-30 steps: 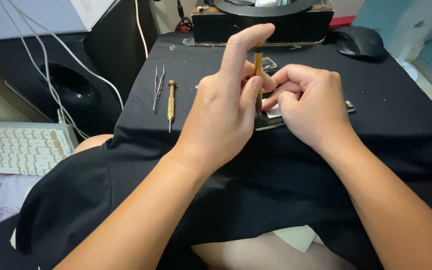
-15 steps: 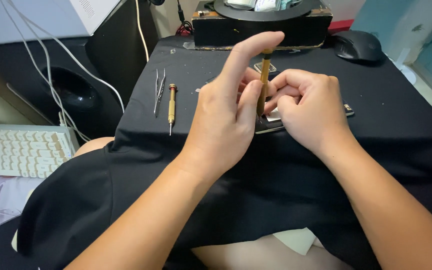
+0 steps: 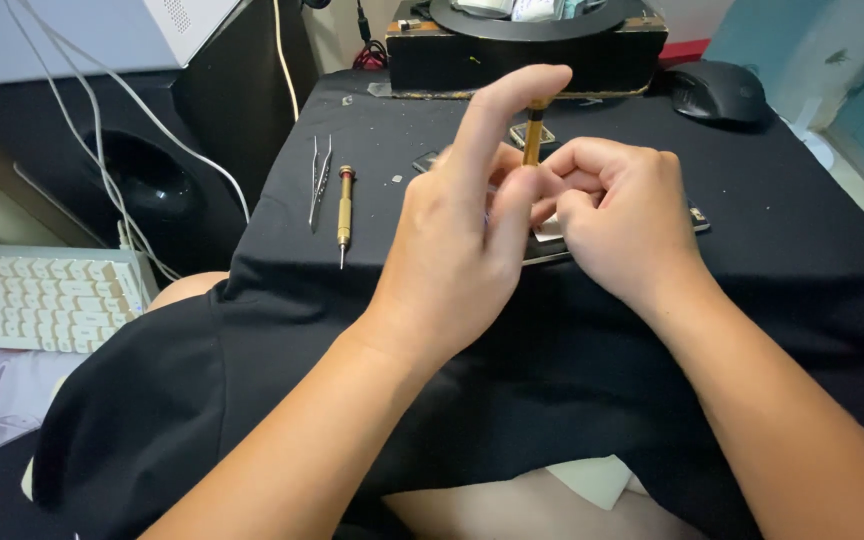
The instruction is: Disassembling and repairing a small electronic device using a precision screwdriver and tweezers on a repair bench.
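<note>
**Two bare hands steady an upright brass screwdriver over a small flat device on a black cloth**

The slim brass-coloured precision screwdriver [image 3: 532, 135] stands nearly vertical at the middle of the scene, its long axis running from the near work surface up toward the far edge of view; the left hand [image 3: 467, 255] has its forefinger stretched over the top cap and the thumb and other fingers curled narrowly around the shaft; the right hand [image 3: 627, 225] sits just beside it on the right, fingers folded tightly and touching the lower shaft; both hands are equally close to the tool, with the left one capping it from above.

Beneath the hands lies a thin flat silver-edged device [image 3: 552, 240], only slivers showing at left and right; the screwdriver tip and the spot it meets are hidden behind the fingers, so contact cannot be told.

To the left on the black cloth [image 3: 802, 300] rest a second brass screwdriver [image 3: 344, 212] and steel tweezers [image 3: 319, 180], side by side, well apart from the hands; a black computer mouse [image 3: 717, 92] lies far right; a dark wooden box [image 3: 527, 55] spans the far edge, its top cut off; a white keyboard [image 3: 37, 300] sits at near left, off the cloth.
</note>
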